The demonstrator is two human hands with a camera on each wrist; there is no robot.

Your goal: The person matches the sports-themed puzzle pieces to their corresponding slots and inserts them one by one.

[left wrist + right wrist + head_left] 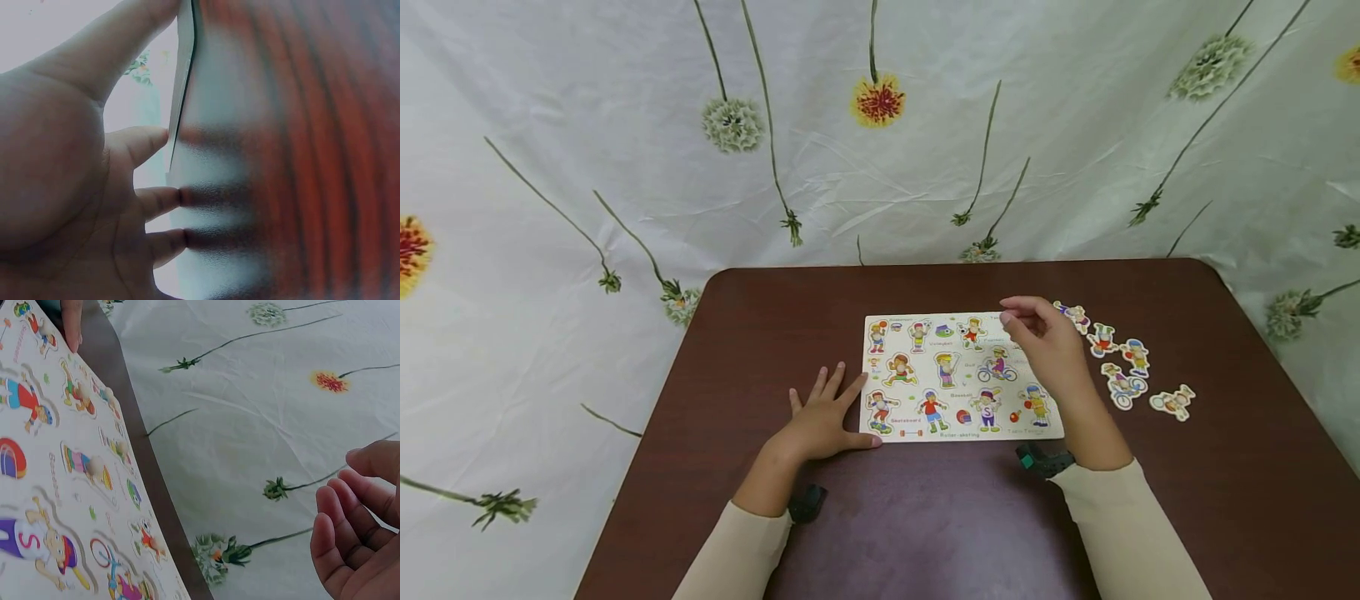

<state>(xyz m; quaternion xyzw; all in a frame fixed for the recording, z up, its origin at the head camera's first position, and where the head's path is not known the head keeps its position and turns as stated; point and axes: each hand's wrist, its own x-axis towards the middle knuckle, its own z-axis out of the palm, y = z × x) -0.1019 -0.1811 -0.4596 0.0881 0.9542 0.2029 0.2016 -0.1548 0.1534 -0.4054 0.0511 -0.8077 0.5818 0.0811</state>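
Left hand [822,423] flat on the table [745,333], fingers spread wide, gripping nothing; thumb at the puzzle board's [1051,430] near-left corner, index fingertip against its left edge. Right hand [1054,354] raised over the board's far-right corner, fingers loosely bent, nothing visible in them. Board lies flat mid-table between the hands, colourful sports figures in three rows, cyclist [997,367] and baseball player [988,411] among them. Five loose puzzle pieces on the table right of the board: four bunched near the right hand, one [1172,402] apart, farther right. Small dark devices on both wrists, cream sleeves [1131,525] behind. White flower-print cloth [647,100] hangs beyond the table's far edge.
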